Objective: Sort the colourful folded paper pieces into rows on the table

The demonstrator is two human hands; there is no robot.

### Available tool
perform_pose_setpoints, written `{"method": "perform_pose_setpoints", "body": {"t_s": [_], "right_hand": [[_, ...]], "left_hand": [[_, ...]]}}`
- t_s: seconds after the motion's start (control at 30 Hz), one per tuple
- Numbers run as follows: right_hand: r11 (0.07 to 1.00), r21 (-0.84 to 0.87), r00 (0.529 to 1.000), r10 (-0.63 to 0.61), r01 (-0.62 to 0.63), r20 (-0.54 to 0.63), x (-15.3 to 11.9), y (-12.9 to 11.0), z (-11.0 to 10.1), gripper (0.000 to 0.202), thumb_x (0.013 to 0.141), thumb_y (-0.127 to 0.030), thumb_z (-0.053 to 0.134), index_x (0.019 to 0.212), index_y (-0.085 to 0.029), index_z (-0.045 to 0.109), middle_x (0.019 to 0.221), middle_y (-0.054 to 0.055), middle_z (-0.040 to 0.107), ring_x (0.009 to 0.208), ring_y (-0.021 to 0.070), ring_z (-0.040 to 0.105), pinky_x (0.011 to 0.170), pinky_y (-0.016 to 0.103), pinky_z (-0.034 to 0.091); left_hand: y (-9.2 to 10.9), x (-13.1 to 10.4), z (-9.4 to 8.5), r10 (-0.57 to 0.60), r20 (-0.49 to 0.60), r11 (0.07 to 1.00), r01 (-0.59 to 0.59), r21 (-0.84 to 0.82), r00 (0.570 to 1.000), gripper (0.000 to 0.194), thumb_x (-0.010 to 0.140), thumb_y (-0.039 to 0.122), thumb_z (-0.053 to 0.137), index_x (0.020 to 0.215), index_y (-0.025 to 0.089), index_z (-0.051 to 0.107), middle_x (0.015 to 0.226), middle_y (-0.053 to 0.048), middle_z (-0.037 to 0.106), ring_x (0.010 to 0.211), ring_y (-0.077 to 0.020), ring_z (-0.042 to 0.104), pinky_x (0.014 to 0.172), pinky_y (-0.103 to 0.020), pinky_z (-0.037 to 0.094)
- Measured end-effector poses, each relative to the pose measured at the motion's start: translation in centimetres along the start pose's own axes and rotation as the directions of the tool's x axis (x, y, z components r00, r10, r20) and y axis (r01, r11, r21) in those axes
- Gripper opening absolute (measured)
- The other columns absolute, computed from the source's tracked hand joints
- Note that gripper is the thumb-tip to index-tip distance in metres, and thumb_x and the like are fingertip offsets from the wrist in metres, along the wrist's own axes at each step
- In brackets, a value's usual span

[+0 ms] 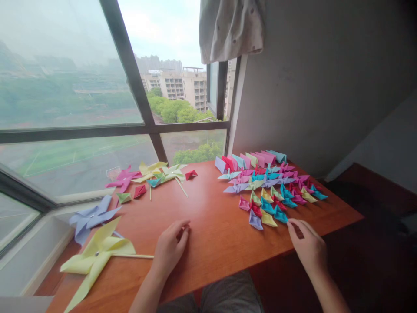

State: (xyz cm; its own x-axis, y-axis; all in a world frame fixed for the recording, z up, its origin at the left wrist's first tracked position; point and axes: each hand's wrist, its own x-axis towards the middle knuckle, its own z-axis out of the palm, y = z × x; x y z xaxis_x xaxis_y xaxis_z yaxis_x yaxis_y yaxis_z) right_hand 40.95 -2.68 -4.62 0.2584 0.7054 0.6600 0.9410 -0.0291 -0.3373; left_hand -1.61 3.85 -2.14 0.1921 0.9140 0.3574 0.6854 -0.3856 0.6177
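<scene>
My right hand point(308, 244) is at the front right of the table, thumb and forefinger pinched at the right tip of a blue paper boat point(280, 214). That boat stands at the end of the front row, beside a yellow paper boat point(268, 220) and a lavender paper boat point(256, 221). Several more folded boats in red, green, pink and blue fill the rows behind. My left hand point(172, 244) rests on the tabletop near its front edge, fingers curled in with nothing visible in them. Close to its wrist ends the stick of a yellow paper pinwheel point(100, 253).
Paper cranes point(237, 188) and a row of folded paper pieces point(250, 161) lie behind the boats. On the left are a lavender pinwheel point(93, 216), a magenta pinwheel point(125, 178) and small folded pieces. A window point(153, 128) borders the wooden table point(208, 234).
</scene>
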Motion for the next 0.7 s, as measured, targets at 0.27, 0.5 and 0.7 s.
{"method": "perform_pose_setpoints", "body": {"t_s": [0.27, 0.5, 0.7], "right_hand": [[0.999, 0.023, 0.999, 0.035, -0.035, 0.026, 0.11, -0.03, -0.01, 0.039, 0.095, -0.049, 0.046, 0.092, -0.019, 0.07, 0.092, 0.007, 0.073, 0.066, 0.0157, 0.066, 0.066, 0.026, 0.048], [0.997, 0.03, 0.997, 0.064, -0.065, 0.033, -0.03, 0.22, 0.2, 0.04, 0.094, -0.052, 0.046, 0.092, -0.019, 0.07, 0.092, 0.007, 0.073, 0.065, 0.0158, 0.065, 0.065, 0.027, 0.048], [0.997, 0.036, 0.997, 0.072, -0.073, 0.036, -0.14, 0.13, 0.18, 0.041, 0.094, -0.052, 0.046, 0.092, -0.019, 0.07, 0.091, 0.007, 0.073, 0.064, 0.0151, 0.066, 0.065, 0.026, 0.048]], "left_hand": [[-0.23, -0.12, 0.09, 0.003, -0.006, 1.0, -0.003, 0.002, 1.0, 0.022, 0.092, 0.029, 0.051, 0.104, 0.02, 0.068, 0.093, -0.005, 0.073, 0.075, -0.0174, 0.067, 0.07, -0.027, 0.053], [-0.17, -0.01, 0.08, 0.003, -0.009, 1.0, -0.003, 0.008, 1.0, 0.022, 0.092, 0.029, 0.052, 0.104, 0.021, 0.068, 0.094, -0.004, 0.074, 0.077, -0.0172, 0.068, 0.07, -0.027, 0.054], [-0.06, -0.03, 0.0, 0.009, -0.022, 1.0, -0.009, 0.011, 1.0, 0.021, 0.091, 0.029, 0.053, 0.102, 0.021, 0.069, 0.094, -0.004, 0.074, 0.077, -0.0178, 0.069, 0.07, -0.027, 0.054]]}}
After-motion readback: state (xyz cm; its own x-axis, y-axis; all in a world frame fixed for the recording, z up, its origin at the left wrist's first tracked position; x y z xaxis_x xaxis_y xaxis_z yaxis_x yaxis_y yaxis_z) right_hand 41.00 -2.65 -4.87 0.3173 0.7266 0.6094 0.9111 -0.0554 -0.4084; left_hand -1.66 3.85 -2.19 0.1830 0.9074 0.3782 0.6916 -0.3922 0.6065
